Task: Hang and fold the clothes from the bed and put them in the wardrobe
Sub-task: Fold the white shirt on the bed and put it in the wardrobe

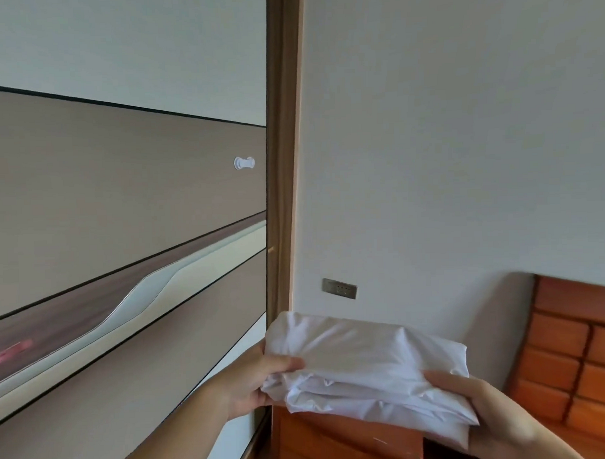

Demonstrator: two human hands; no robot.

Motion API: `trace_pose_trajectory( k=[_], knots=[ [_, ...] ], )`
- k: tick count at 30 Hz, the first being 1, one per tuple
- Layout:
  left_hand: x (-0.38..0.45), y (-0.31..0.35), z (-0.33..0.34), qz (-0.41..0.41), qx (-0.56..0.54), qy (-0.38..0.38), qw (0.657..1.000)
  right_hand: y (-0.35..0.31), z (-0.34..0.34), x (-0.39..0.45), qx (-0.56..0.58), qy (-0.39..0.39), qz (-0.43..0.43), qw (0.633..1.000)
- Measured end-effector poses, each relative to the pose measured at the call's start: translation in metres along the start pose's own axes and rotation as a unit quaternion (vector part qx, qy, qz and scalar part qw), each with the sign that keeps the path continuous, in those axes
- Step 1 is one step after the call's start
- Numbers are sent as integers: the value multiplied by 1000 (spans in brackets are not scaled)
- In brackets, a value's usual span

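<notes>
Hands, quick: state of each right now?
Left hand: grips the left end of the folded white garment.
Right hand: holds the garment's right end, fingers underneath, thumb on top.

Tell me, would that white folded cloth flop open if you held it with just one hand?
Probably. The white folded cloth looks soft and wrinkly, and its layers sag at the edges. The left hand and right hand both hold it, so it's likely floppy, though light.
</notes>
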State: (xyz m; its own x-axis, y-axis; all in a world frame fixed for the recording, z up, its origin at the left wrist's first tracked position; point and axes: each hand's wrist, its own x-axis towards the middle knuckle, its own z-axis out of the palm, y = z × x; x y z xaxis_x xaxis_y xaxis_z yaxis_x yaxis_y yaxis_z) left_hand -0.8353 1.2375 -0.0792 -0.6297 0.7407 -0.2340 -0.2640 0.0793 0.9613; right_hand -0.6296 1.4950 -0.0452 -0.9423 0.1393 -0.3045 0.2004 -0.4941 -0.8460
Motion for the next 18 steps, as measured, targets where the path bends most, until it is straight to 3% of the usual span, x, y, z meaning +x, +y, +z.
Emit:
trace_pose_trajectory(
  k=[7,10,13,18],
  knots=[
    [78,40,-36,-2,2,17,1000,-50,-24,117,-24,-2,-5,1000],
    [113,61,-51,0,-4,57,998,-72,-32,174,-26,-8,-20,999],
    [150,84,-68,13,-19,99,995,-94,-31,234,25,-29,-60,997],
    [216,113,-93,54,-66,158,984,-114,-1,340,201,-52,-69,976]
  ],
)
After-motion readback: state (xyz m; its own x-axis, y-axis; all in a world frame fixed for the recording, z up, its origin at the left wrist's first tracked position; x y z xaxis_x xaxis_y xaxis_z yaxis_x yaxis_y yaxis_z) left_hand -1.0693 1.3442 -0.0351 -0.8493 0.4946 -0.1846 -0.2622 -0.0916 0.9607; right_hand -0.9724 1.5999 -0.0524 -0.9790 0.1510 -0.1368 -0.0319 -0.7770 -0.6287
